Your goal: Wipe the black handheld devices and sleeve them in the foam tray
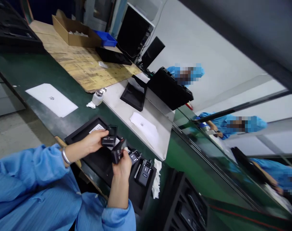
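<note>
My left hand (97, 140) grips a small black piece like an open-sided case (109, 137), its fingers closed on the near edge. Just to the right, my right hand (123, 163) is wrapped round a dark, blocky device (118, 151). The two pieces are close together; whether they touch I cannot tell. Beneath both hands lies a black foam tray (97, 165). Two dark handheld devices with grey fronts, one nearer my right hand (134, 156) and another further right (144, 172), rest in the tray's right part. White labels show partly behind my left hand.
A crumpled white cloth (156, 179) lies right of the tray, near another foam tray (184, 205) with dark devices. Ahead stand a pump bottle (98, 96), a white sheet (51, 100) and a cardboard box (75, 33). Several people in blue work beyond the conveyor (196, 141).
</note>
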Demonstrator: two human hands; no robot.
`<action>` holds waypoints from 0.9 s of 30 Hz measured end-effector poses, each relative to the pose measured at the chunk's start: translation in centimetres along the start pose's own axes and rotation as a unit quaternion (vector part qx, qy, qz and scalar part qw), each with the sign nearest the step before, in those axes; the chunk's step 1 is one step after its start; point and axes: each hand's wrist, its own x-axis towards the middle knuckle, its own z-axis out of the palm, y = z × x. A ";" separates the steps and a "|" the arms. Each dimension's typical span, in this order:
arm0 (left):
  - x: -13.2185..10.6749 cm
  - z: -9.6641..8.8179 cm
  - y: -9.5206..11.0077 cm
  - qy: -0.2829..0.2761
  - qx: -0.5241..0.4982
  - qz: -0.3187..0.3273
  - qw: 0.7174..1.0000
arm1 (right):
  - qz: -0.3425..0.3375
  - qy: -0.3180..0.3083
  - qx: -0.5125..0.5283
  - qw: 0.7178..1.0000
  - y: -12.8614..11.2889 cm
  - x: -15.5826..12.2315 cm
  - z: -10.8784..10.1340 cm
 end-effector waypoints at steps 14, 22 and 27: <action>4.6 -3.7 1.8 0.028 0.759 0.317 0.568 | -0.152 0.046 -0.594 0.788 -2.8 1.6 6.2; 6.5 -3.6 -0.1 0.000 0.764 0.286 0.578 | -0.169 0.071 -0.625 0.759 0.4 3.4 6.5; 6.1 -3.1 0.4 0.051 0.752 0.321 0.573 | -0.232 0.075 -0.593 0.767 0.0 2.4 4.3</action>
